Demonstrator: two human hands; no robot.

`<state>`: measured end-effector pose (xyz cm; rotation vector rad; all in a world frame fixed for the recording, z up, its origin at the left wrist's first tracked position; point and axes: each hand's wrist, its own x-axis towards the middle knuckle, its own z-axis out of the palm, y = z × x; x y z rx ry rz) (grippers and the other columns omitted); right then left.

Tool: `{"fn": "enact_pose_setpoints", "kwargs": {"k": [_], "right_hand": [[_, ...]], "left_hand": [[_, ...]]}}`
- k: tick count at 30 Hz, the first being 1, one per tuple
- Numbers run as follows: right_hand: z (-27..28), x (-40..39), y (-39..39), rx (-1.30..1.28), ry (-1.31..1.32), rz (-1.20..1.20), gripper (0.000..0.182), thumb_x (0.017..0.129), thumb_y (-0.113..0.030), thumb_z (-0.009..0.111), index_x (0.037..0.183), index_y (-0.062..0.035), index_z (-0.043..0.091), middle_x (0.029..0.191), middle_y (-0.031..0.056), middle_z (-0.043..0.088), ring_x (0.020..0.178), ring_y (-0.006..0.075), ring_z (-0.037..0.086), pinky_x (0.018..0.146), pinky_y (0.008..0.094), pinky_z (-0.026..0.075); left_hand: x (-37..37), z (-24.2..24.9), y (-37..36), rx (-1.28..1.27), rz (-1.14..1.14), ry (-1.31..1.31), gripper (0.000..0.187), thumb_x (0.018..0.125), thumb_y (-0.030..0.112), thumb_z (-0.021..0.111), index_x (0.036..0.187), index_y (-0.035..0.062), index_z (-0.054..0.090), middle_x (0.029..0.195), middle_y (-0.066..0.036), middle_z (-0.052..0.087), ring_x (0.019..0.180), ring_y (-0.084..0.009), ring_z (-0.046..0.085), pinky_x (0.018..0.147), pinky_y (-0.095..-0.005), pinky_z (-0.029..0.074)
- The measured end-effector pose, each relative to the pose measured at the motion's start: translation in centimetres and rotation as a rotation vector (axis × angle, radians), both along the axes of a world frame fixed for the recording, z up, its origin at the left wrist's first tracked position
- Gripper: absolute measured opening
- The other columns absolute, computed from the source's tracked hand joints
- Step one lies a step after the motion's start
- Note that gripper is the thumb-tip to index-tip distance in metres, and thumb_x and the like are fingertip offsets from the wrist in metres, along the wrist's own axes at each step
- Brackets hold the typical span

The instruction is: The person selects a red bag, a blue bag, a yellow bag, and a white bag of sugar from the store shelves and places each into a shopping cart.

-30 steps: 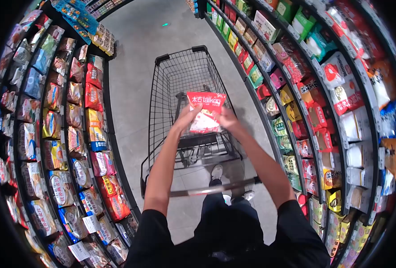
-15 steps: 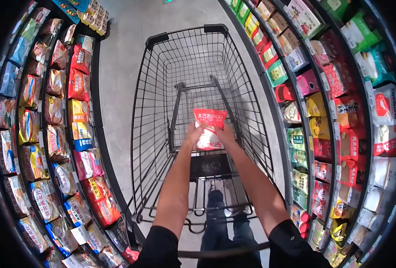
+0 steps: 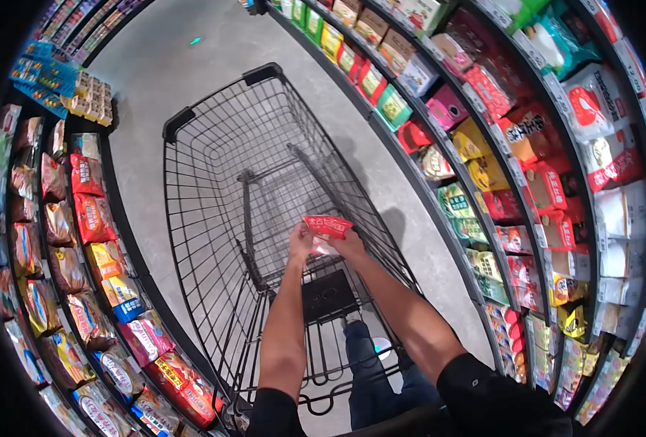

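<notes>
A red-and-white bag of sugar (image 3: 327,226) is held between both my hands over the near end of a black wire shopping cart (image 3: 192,153). My left hand (image 3: 300,242) grips the bag's left edge with curled fingers. On the opposite edge, my right hand (image 3: 347,245) is closed around the bag. Its red top strip with white lettering faces up, tilted, while the lower white part is mostly hidden by my hands. Below the bag sits the cart's folded black child-seat panel (image 3: 325,295). The wire basket shows its bare mesh floor.
Shelves of bagged snacks (image 3: 93,218) line the left side. Along the right, shelving holds colourful packets (image 3: 476,164) and boxes. A display of yellowish cartons (image 3: 89,97) stands at the far left end. Grey floor (image 3: 170,44) runs ahead between the shelves.
My view has turned, so the cart now leans left in the picture. The bag has tilted, showing less of its white front. Both hands still hold it.
</notes>
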<state>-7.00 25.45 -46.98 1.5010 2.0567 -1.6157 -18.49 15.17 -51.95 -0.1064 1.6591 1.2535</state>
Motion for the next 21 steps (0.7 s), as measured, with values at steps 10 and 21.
{"fn": "enact_pose_setpoints", "kwargs": {"k": [10, 21], "right_hand": [[3.0, 2.4, -1.5, -0.712, -0.033, -0.441, 0.068, 0.086, -0.042, 0.064, 0.141, -0.0089, 0.041, 0.143, 0.0139, 0.038, 0.128, 0.0245, 0.040, 0.101, 0.0492, 0.035], [6.6, 3.4, -0.3, -0.241, -0.123, -0.123, 0.041, 0.082, -0.036, 0.061, 0.107, -0.0052, 0.067, 0.099, 0.0128, 0.069, 0.086, 0.0291, 0.066, 0.075, 0.0444, 0.052]], "left_hand": [[2.7, 0.4, 5.0, 0.063, -0.368, 0.725, 0.059, 0.091, 0.023, 0.063, 0.140, -0.0015, 0.040, 0.139, -0.023, 0.044, 0.134, -0.0308, 0.037, 0.111, -0.0403, 0.030], [4.9, -5.4, 5.5, 0.358, -0.121, 0.043, 0.081, 0.088, 0.016, 0.064, 0.149, -0.0061, 0.015, 0.139, -0.025, 0.041, 0.131, -0.0333, 0.039, 0.111, -0.0384, 0.029]]}}
